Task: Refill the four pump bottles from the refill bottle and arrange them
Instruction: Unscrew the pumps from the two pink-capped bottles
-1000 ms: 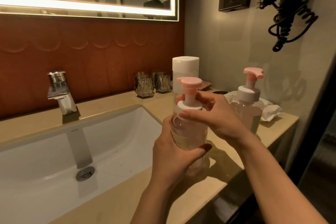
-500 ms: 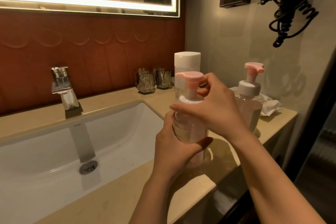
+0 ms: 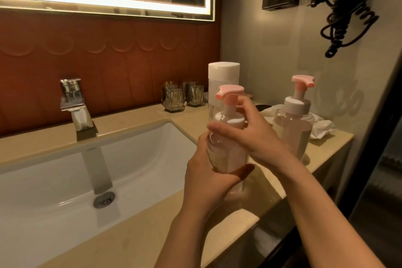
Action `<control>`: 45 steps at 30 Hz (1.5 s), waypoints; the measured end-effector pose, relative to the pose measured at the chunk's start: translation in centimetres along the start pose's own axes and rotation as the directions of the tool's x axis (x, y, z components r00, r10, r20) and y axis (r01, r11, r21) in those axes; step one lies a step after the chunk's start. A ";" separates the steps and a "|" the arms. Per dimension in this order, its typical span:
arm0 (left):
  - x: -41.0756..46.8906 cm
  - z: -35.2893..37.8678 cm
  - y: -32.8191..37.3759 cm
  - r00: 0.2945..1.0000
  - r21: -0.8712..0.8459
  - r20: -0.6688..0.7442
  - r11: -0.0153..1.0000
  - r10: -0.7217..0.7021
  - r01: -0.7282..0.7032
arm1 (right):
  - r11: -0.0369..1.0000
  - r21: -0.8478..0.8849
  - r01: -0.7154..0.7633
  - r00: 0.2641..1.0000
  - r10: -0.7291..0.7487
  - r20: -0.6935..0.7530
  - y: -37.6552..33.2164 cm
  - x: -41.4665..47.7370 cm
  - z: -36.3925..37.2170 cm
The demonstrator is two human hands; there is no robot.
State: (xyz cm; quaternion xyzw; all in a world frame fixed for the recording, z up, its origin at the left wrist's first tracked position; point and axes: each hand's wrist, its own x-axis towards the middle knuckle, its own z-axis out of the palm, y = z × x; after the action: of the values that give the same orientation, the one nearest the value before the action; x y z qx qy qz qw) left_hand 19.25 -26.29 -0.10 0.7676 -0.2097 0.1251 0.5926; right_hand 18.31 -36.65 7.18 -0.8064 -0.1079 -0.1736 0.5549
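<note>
A pump bottle [image 3: 226, 152] was gripped upright by the left hand [image 3: 206, 183]; its collar [image 3: 228, 120] was pinched by the right hand's [image 3: 257, 138] fingers [image 3: 217, 126].

Left hand [image 3: 208, 183] grips a clear pump bottle [image 3: 226, 150] above the counter [image 3: 139, 237] while right hand [image 3: 256, 137] holds its white collar [image 3: 228, 118].

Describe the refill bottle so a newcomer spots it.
Start at the sink, then follow the counter right. Past the two glass tumblers stands the refill bottle, behind the hand-held pump bottle. It alone has a flat white cap, no pink pump.
</note>
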 end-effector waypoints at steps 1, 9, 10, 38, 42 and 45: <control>0.0 0.1 0.0 1.000 0.000 -0.004 1.000 -0.007 0.007 | 0.999 -0.050 -0.003 0.996 -0.001 -0.085 0.0 0.1 0.4; 0.1 -0.2 -0.2 1.000 0.040 0.009 0.999 0.009 -0.009 | 0.999 -0.033 0.010 0.991 -0.014 -0.134 0.1 -0.3 -0.3; 0.0 -0.2 -0.1 1.000 0.044 0.008 0.999 0.016 -0.016 | 1.000 0.008 0.009 0.996 -0.008 -0.084 0.2 -0.4 -0.7; 0.3 -0.1 -0.5 1.000 -0.004 -0.001 1.000 -0.010 0.010 | 0.998 0.050 0.034 0.996 -0.030 -0.090 -0.1 -0.1 -0.7; 0.4 -0.2 -0.5 0.999 -0.001 -0.031 1.000 -0.018 0.018 | 0.998 0.048 0.037 0.999 -0.037 -0.004 -0.7 0.5 -0.9; 0.4 -0.1 -0.5 0.999 -0.007 -0.032 1.000 -0.030 0.030 | 0.999 0.048 0.019 0.999 -0.021 0.048 -0.7 0.9 -1.3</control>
State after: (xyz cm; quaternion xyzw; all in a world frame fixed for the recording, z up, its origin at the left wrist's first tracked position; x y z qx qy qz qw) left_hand 19.84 -26.11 -0.34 0.7665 -0.1891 0.1278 0.6003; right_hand 18.66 -37.58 8.55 -0.7958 -0.1333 -0.1570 0.5695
